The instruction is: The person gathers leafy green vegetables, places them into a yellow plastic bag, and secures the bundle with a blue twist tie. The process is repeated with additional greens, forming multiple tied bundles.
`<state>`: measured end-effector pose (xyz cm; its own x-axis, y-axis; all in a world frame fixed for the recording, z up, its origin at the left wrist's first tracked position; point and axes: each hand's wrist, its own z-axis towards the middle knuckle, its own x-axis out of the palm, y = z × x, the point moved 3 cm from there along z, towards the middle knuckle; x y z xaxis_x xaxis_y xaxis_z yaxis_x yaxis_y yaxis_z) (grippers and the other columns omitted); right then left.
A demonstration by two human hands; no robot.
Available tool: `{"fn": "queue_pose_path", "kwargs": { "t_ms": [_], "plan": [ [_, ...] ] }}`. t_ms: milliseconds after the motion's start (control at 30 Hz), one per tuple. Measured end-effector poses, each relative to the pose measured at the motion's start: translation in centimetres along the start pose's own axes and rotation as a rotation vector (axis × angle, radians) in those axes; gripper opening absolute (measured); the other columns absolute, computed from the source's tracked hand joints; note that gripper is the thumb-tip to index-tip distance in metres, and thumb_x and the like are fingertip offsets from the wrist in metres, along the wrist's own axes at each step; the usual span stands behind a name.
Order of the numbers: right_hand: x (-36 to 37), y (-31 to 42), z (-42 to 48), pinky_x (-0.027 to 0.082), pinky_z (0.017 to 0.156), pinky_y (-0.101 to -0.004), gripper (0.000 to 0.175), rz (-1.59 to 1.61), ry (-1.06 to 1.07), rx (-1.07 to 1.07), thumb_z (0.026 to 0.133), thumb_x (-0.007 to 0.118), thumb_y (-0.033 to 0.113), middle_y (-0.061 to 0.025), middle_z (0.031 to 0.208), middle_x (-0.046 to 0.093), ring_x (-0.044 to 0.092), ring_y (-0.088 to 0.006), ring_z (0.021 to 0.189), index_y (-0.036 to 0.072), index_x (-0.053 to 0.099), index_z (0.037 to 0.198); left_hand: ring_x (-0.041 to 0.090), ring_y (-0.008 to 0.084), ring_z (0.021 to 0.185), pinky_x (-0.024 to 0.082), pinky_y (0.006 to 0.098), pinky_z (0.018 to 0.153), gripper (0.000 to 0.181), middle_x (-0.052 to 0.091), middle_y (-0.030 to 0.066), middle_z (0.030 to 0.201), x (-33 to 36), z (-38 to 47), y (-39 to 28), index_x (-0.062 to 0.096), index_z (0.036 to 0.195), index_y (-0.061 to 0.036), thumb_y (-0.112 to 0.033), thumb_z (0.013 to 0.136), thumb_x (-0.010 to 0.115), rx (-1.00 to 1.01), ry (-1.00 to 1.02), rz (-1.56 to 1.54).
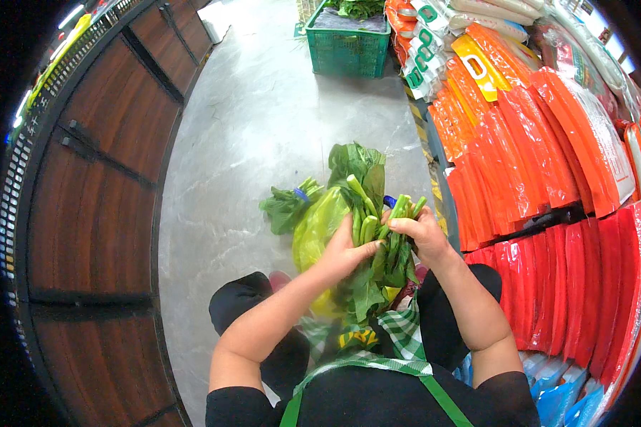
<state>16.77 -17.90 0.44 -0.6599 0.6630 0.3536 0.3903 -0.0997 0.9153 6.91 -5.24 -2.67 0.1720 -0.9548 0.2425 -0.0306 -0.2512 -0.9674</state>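
Observation:
My left hand (347,248) is closed around thick-stemmed leafy greens (369,227), cut ends pointing up and leaves hanging towards my lap. Opposite it, my right hand (421,230) grips more stems of the greens, thumb across them. A blue tie (389,201) shows just behind these stems. Below and left of the greens is a yellow-green plastic bag (311,229). Another bundle of leafy greens (285,210), bound with a blue tape band (301,195), lies at the bag's upper left. Whether the upper leaves (352,160) belong to the held greens I cannot tell.
Grey floor (229,160) lies ahead. A green plastic crate (347,50) with leafy vegetables stands at the far end. Stacked red and orange plastic packages (529,160) line the right, edged by yellow-black floor tape (436,192). Dark wood-look cabinets (96,224) run along the left.

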Motion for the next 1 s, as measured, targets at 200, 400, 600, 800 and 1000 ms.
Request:
{"fn": "queue_pose_path", "kwargs": {
  "t_ms": [200,400,600,800,1000],
  "plan": [
    [0.0,1.1,-0.2,0.049,0.067,-0.0270,0.015,-0.056,0.034,-0.020,0.075,0.062,0.009,-0.0044,0.082,0.065,0.060,-0.0114,0.072,0.000,0.065,0.087,0.048,0.0226,0.113,0.037,0.0333,0.097,0.068,0.049,0.0152,0.123,-0.6,0.3,0.3,0.031,0.131,0.0048,-0.022,0.081,0.069,-0.119,-0.094,-0.085],
    [0.4,0.8,-0.2,0.046,0.071,-0.0270,0.016,-0.209,0.008,-0.011,0.072,0.065,0.012,-0.0040,0.079,0.063,0.058,-0.0121,0.073,0.001,0.062,0.084,0.049,0.0220,0.111,0.038,0.0332,0.096,0.062,0.051,0.0150,0.120,-0.2,0.6,0.8,0.034,0.129,0.0038,-0.021,0.082,0.068,-0.045,-0.138,-0.065],
    [0.2,1.3,-0.1,0.043,0.067,-0.0254,0.016,-0.246,0.098,0.016,0.071,0.066,0.012,-0.0027,0.078,0.062,0.056,-0.0108,0.073,0.002,0.062,0.082,0.053,0.0215,0.105,0.040,0.0335,0.093,0.053,0.055,0.0139,0.114,-0.7,0.6,0.0,0.041,0.122,0.0029,-0.015,0.079,0.067,-0.011,-0.224,-0.073],
    [1.3,1.0,-0.2,0.043,0.064,-0.0239,0.013,-0.384,-0.045,-0.093,0.072,0.067,0.008,0.0012,0.075,0.059,0.053,-0.0069,0.069,0.001,0.061,0.080,0.057,0.0188,0.093,0.045,0.0321,0.084,0.045,0.059,0.0115,0.104,-0.2,0.7,-0.5,0.047,0.114,0.0018,-0.011,0.076,0.067,0.089,-0.316,0.231],
    [1.7,1.3,0.1,0.044,0.063,-0.0237,0.014,-0.534,-0.132,-0.233,0.073,0.066,0.006,0.0010,0.075,0.059,0.053,-0.0067,0.069,0.000,0.061,0.084,0.056,0.0368,0.100,0.044,0.0398,0.085,0.046,0.056,0.0245,0.106,-0.1,0.4,-1.0,0.045,0.112,0.0036,-0.008,0.072,0.065,0.066,-0.374,0.475]
  ]
}}
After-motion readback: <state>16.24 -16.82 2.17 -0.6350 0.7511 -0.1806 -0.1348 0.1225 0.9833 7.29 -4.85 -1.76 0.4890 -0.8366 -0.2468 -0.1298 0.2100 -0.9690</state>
